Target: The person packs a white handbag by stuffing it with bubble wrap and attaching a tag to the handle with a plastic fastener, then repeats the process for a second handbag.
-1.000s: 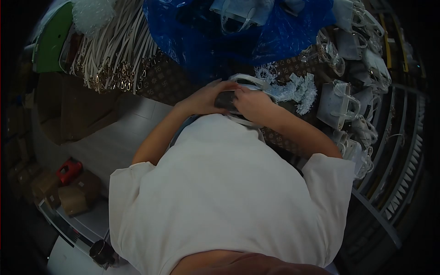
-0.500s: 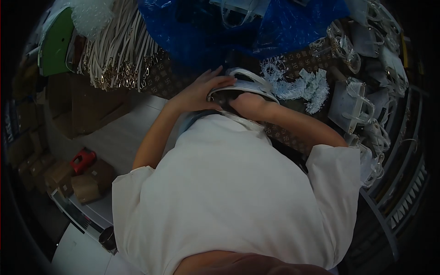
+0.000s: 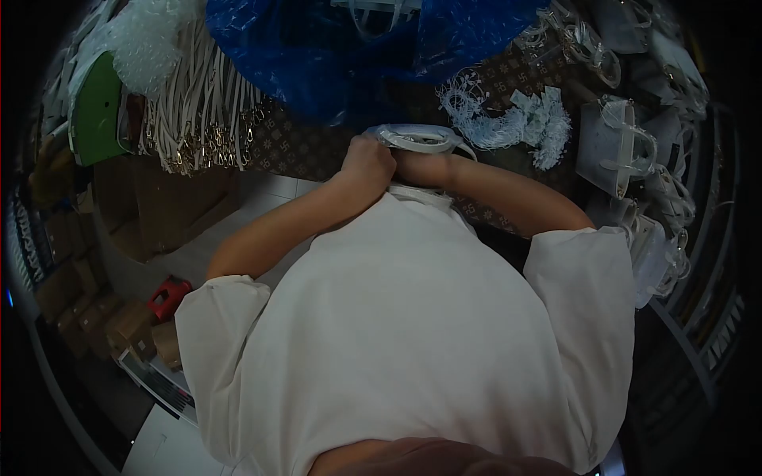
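Bench [image 3: 294, 151], brown patterned cover: near edge runs at the person's waist, mostly masked by the white shirt [image 3: 405, 317]. White-handled bag [image 3: 421, 129] sits at this near edge, close against the shirt, both hands at it.

Left hand [image 3: 370, 165]: at the bag's left side, fingers curled inward, back of hand uppermost; cannot tell whether it grasps the rim. Right hand [image 3: 414, 168]: reaches in from the right between the bag's handles, fingers out of sight behind the left hand; cannot tell whether clenched or grasping.

Room: a bare strip of cover lies left of the hands, as far as the metal clasps [image 3: 208, 147] of the pale straps [image 3: 202, 79] near the left end. Beyond that edge, a cardboard box [image 3: 171, 202] and a patch of pale floor [image 3: 274, 186]. Toward the far side, the gap between bag and blue plastic [image 3: 317, 71] is narrow. On the right, a string-and-tag bundle [image 3: 508, 131] lies near the bag; plastic-wrapped bags [image 3: 607, 155] crowd the right edge and mask it.

Obscured: most of the bag's body, behind hands and shirt. Far edge covered by the blue plastic; the pale bag [image 3: 377, 12] on it is cut off at the top. Corners of the view too dark to read.
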Available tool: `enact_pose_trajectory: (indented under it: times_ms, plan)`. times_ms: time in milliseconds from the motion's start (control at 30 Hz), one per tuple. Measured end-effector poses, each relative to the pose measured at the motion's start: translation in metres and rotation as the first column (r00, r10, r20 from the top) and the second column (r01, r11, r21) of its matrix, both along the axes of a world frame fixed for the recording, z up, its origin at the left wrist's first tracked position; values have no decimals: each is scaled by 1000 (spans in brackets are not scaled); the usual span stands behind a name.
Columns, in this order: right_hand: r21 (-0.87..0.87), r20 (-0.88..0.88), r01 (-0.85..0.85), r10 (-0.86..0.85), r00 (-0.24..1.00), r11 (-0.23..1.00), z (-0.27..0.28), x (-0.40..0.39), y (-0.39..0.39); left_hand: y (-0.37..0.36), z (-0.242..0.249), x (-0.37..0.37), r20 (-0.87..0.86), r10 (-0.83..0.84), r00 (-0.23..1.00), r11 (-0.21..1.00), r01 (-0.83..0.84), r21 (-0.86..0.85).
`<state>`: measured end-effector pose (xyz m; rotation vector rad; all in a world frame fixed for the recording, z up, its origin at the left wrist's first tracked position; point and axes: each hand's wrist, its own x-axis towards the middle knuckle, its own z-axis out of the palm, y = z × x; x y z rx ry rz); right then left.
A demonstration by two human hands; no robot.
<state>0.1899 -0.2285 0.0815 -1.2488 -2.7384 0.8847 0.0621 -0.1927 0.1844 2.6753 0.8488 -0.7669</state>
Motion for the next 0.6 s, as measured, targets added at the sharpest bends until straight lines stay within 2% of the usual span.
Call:
enact_pose_trajectory:
  times_ms: [33,67,100,133,167,200,233,267,300,367,400,467,533,600]
  plan:
    - [48,110,-91,85,990,995,0,1,2,4,3,-4,114,110,987,994,-106,-40]
    - [87,223,-185,162,961,979,2,1,4,10,3,-11,114,105,988,994,-102,-30]
    - [96,224,-184,159,962,978,22,3,6,18,2,-22,218,-64,974,997,72,-32]
    - [-6,144,-48,48,988,999,58,8,6,23,1,-31,317,-226,921,970,244,-18]
    - [-120,74,84,-75,994,989,80,11,7,24,-1,-39,315,-230,921,969,247,-14]
    - [-117,75,87,-79,994,989,85,11,9,22,-5,-46,417,-143,897,985,172,-33]
    - [-191,117,96,-75,990,977,89,12,11,20,-6,-50,514,-54,856,993,100,-63]
    - [-262,159,110,-70,985,959,90,12,12,18,-5,-51,517,-60,854,992,107,-62]
    - [-262,163,118,-76,984,958,89,11,14,17,-4,-51,572,-37,819,990,107,-90]
    - [-323,228,-67,147,963,944,82,6,18,14,-4,-53,623,-7,782,987,105,-121]
    - [-322,229,-68,147,962,944,70,7,15,15,-6,-54,640,11,768,981,115,-156]
    - [-46,10,-27,28,1000,999,43,8,7,17,-10,-57,658,34,753,975,121,-188]
    - [-60,34,-25,27,999,998,31,7,4,21,-16,-63,715,233,659,923,81,-376]
    - [-85,84,-14,21,996,996,26,3,3,20,-18,-63,730,282,622,918,47,-395]
